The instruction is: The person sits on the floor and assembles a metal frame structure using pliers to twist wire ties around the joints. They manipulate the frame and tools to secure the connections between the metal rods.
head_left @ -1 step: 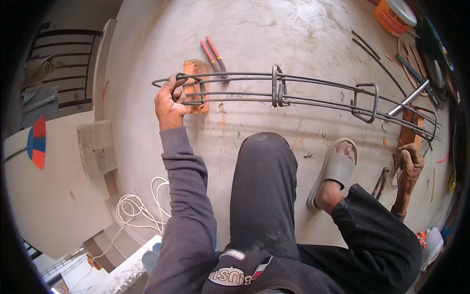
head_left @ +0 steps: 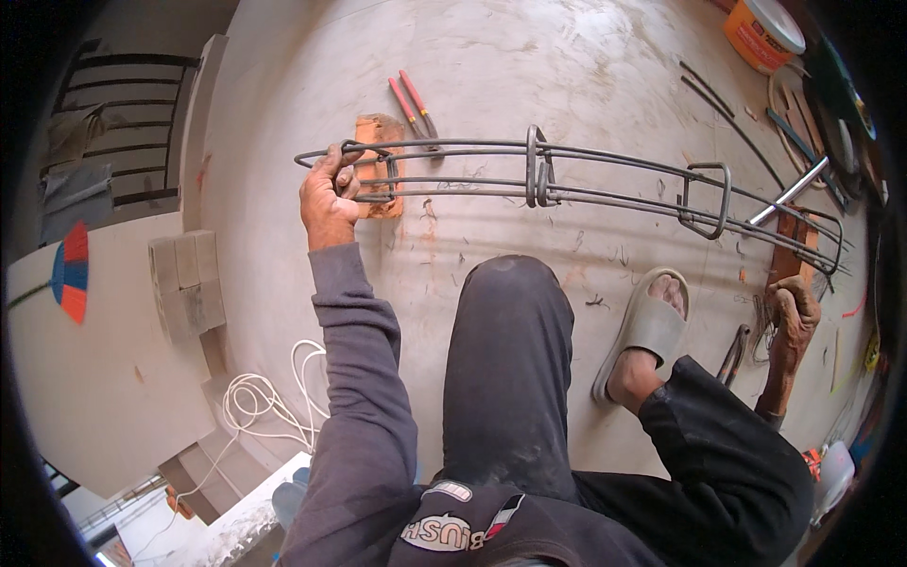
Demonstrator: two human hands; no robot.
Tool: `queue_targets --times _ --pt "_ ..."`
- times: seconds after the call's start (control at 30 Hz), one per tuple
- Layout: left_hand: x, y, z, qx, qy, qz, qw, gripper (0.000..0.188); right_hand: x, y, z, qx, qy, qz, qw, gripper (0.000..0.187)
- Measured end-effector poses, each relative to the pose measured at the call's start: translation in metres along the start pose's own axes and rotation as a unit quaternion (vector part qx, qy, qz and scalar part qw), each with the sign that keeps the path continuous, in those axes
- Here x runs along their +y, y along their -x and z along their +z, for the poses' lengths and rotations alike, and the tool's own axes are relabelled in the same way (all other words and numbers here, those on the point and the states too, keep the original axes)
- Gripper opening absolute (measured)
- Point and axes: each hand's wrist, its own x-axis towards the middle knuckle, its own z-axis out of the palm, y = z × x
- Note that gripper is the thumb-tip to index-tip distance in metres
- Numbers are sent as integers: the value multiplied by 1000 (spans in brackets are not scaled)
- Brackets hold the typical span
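A long rebar cage point(head_left: 614, 149) of dark steel bars with rectangular stirrups point(head_left: 534, 165) lies crosswise in front of me. Its left end rests over an orange brick point(head_left: 378, 128), its right end over another brick point(head_left: 792, 236). My left hand point(head_left: 331, 200) is closed around the bars at the left end. At the far right my right hand point(head_left: 794, 310) is closed beside the right brick, just below the cage; what its fingers hold is too small to make out. Thin tie wire point(head_left: 761, 317) hangs or lies next to that hand.
Red-handled pincers point(head_left: 414, 102) lie beyond the left brick. Loose bars point(head_left: 709, 90), a shiny metal tube point(head_left: 789, 192) and an orange bucket point(head_left: 761, 36) are at the far right. A bent bar tool point(head_left: 733, 354) lies near my sandalled foot point(head_left: 647, 331). White cable point(head_left: 250, 406) coils at left near grey blocks point(head_left: 186, 283).
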Motion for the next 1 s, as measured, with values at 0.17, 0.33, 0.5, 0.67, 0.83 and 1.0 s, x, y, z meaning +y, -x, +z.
queue_targets --times 0.17,0.33,0.5,0.67,0.83,1.0 --pt "2 3 5 -5 10 -16 1000 13 -69 -35 0 -70 55 -60 994 6" --pt "3 -2 7 -8 -25 -7 1000 12 -148 -85 29 -156 215 -259 929 15" --pt "0 3 1 -4 -8 -15 1000 11 -224 -110 87 -269 233 -322 877 15" --pt "1 2 1 0 0 -17 1000 12 -291 -131 172 -469 116 -221 847 20" --pt "-1 6 21 6 8 -22 1000 12 -249 -161 297 -390 1 -659 644 16" --pt "-1 6 2 6 1 -7 1000 11 -255 -106 345 -528 77 -178 827 11"
